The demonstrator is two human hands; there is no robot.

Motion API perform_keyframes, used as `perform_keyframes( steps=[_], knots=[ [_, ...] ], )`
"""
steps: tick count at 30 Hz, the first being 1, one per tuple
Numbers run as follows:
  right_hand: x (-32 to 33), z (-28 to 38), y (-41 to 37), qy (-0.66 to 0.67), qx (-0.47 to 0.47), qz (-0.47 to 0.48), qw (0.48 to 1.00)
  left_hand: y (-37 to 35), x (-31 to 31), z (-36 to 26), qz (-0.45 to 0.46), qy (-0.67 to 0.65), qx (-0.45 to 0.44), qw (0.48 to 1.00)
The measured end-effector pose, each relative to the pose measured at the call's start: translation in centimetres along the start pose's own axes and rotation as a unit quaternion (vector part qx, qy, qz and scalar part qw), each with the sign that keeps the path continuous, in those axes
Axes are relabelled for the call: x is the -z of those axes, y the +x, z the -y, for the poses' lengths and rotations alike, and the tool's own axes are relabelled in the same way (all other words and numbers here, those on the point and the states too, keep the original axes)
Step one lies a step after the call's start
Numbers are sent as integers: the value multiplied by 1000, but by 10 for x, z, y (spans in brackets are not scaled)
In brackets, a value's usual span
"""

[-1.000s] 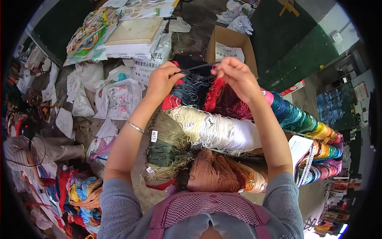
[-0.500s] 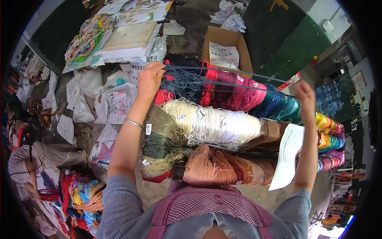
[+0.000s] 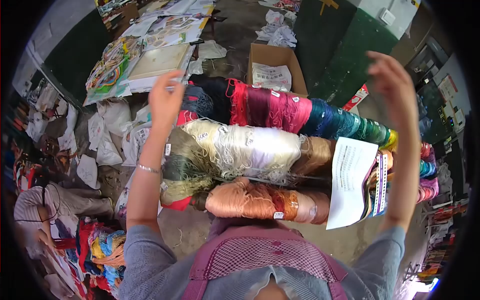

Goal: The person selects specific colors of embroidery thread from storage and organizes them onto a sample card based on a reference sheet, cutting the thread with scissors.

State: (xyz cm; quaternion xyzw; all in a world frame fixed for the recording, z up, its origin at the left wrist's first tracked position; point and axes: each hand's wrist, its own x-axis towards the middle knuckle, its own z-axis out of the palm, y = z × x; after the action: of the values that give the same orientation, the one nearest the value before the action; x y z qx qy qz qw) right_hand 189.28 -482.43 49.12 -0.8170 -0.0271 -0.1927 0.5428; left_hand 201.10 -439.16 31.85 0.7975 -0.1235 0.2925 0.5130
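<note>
My left hand point(image 3: 167, 97) is raised beside the left end of the yarn rows, its fingers loosely bent and apart, near the dark blue-grey yarn point(image 3: 198, 101). My right hand point(image 3: 390, 75) is up at the right, slightly blurred, fingers spread and holding nothing visible. Between my arms hang rows of yarn: red and pink hanks point(image 3: 280, 107), cream and white hanks point(image 3: 260, 150), and peach hanks point(image 3: 240, 200). A printed sheet point(image 3: 350, 175) lies over their right part, beside a strip of colour samples point(image 3: 381, 185).
A cardboard box point(image 3: 300, 75) stands behind the rows. Papers and a board point(image 3: 162, 61) cover a table at the upper left. White sacks point(image 3: 107, 137) lie on the floor. A seated person point(image 3: 75, 202) is at the left beside piled colourful yarn point(image 3: 105, 250).
The dark strands stretched between my hands are gone from there. Both hands have opened; my left has moved left and my right has risen. The yarn rows appear shifted left in view.
</note>
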Motion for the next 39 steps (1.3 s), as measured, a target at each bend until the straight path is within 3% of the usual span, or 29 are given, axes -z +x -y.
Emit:
perform_keyframes(
  steps=[2,3,4,6,7,10,13,17,27,29,39],
  knots=[
    [-62,10,-39,45,-11,121,992,-30,-18,-88,316,-240,30,917],
    [-81,7,-59,136,-39,174,974,-50,-26,-124,439,-239,101,860],
    [-98,3,-77,189,-69,201,959,-76,-37,-151,466,-319,126,816],
    [-107,-18,-106,306,-115,238,915,-109,-52,-175,377,-448,224,779],
    [-105,-19,-116,335,-135,237,902,-109,-55,-180,381,-479,206,764],
    [-106,-52,-136,322,-113,225,913,-120,-63,-185,338,-487,160,790],
    [-112,-66,-148,382,-101,200,897,-135,-69,-191,272,-374,169,870],
    [-111,-68,-154,403,-90,173,894,-142,-69,-185,237,-444,242,830],
    [-116,-63,-160,416,-107,157,890,-151,-62,-187,208,-455,254,828],
    [-117,-61,-161,413,-107,155,891,-154,-63,-189,221,-390,183,875],
    [-120,-68,-160,418,-91,161,889,-151,-59,-180,208,-455,266,824]
  ],
)
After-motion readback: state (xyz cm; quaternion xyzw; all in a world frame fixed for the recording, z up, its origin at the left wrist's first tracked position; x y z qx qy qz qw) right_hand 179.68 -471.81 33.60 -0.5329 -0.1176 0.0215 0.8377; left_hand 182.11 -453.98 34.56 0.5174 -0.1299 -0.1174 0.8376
